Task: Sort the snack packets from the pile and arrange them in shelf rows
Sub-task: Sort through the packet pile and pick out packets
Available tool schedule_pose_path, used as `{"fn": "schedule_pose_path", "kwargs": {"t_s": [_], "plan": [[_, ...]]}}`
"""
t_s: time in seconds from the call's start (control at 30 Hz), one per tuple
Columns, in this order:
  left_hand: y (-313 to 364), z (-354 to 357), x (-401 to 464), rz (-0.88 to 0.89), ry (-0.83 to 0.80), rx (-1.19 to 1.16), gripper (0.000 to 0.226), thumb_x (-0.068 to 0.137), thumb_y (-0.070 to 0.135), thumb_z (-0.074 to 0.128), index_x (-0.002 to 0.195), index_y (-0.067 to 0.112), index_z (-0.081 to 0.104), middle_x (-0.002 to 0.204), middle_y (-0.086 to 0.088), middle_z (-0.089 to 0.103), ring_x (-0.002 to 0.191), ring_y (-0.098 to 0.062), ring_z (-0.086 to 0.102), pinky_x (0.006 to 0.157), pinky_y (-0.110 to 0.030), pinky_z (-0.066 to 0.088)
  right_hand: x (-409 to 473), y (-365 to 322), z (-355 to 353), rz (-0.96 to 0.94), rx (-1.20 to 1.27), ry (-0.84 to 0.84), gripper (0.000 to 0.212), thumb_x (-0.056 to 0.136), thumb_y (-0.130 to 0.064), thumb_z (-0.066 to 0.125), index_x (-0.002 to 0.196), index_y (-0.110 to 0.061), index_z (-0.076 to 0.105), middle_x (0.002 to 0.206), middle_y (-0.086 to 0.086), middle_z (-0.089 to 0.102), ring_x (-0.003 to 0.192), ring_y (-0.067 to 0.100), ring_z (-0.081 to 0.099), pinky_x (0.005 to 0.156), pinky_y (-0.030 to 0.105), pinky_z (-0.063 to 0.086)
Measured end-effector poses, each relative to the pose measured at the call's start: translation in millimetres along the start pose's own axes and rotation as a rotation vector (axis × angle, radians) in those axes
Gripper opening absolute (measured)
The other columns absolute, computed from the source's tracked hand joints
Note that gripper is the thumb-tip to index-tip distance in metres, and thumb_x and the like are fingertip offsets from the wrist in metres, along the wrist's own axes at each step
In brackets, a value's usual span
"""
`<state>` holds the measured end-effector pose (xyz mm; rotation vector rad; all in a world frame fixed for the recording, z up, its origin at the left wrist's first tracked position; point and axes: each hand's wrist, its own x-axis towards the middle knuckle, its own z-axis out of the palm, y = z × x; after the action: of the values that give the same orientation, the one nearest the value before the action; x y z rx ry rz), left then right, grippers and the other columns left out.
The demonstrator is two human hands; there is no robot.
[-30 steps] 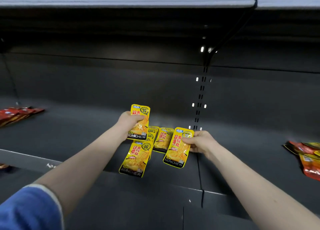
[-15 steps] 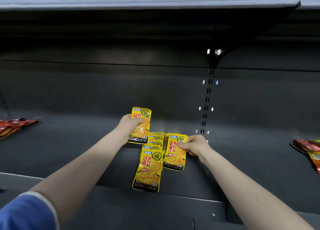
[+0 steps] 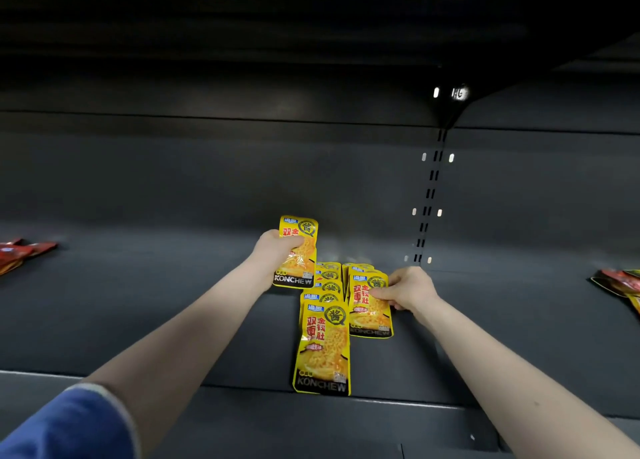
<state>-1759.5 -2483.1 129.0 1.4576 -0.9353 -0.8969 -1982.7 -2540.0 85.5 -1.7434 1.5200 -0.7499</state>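
Left hand (image 3: 277, 250) grips 1 yellow packet (image 3: 298, 250) held up; right hand (image 3: 407, 290) pinches the top packet (image 3: 369, 306) of the right row on the shelf (image 3: 138, 302). Longer row (image 3: 323, 337) lies between the hands. Risk: a nudge from either hand could skew the overlapped rows.

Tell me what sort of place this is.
Most likely a shop aisle being stocked: a dark metal shelf with a slotted upright behind it, yellow Konchew snack packets laid in rows, and red packets further along.
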Motion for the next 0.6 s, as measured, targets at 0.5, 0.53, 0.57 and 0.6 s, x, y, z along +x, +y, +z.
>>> {"fn": "schedule_pose_path", "kwargs": {"t_s": [0.5, 0.53, 0.57, 0.6], "plan": [[8.0, 17.6, -19.1, 0.067, -0.083, 0.146, 0.055, 0.083, 0.005, 0.067, 0.129, 0.013, 0.040, 0.115, -0.012, 0.062, 0.088, -0.022, 0.064, 0.075, -0.035, 0.054, -8.2, 11.7, -18.0, -0.083, 0.020, 0.124, 0.036, 0.086, -0.034, 0.066, 0.110, -0.008, 0.058, 0.079, 0.005, 0.058, 0.054, 0.015, 0.051, 0.051, 0.022, 0.042], [9.6, 20.7, -22.4, 0.076, -0.101, 0.176, 0.060, 0.082, 0.006, 0.068, 0.133, 0.016, 0.037, 0.115, -0.012, 0.062, 0.087, -0.021, 0.063, 0.072, -0.032, 0.053, -9.1, 15.2, -24.8, -0.079, 0.016, 0.137, 0.036, 0.087, -0.033, 0.064, 0.111, -0.006, 0.059, 0.079, 0.006, 0.058, 0.054, 0.016, 0.051, 0.051, 0.022, 0.044], [10.8, 24.3, -25.2, 0.085, -0.122, 0.205, 0.065, 0.082, 0.007, 0.068, 0.136, 0.018, 0.035, 0.114, -0.011, 0.062, 0.086, -0.021, 0.063, 0.070, -0.030, 0.052, -9.7, 19.2, -31.9, -0.072, 0.011, 0.148, 0.035, 0.088, -0.032, 0.063, 0.111, -0.005, 0.059, 0.077, 0.006, 0.058, 0.054, 0.017, 0.051, 0.052, 0.024, 0.046], [11.7, 28.0, -27.7, 0.094, -0.142, 0.229, 0.067, 0.082, 0.007, 0.069, 0.138, 0.019, 0.033, 0.112, -0.011, 0.062, 0.083, -0.019, 0.063, 0.067, -0.028, 0.052, -10.6, 23.2, -39.4, -0.064, 0.002, 0.157, 0.034, 0.089, -0.031, 0.063, 0.110, -0.005, 0.059, 0.078, 0.007, 0.058, 0.055, 0.018, 0.052, 0.055, 0.025, 0.047]]}}
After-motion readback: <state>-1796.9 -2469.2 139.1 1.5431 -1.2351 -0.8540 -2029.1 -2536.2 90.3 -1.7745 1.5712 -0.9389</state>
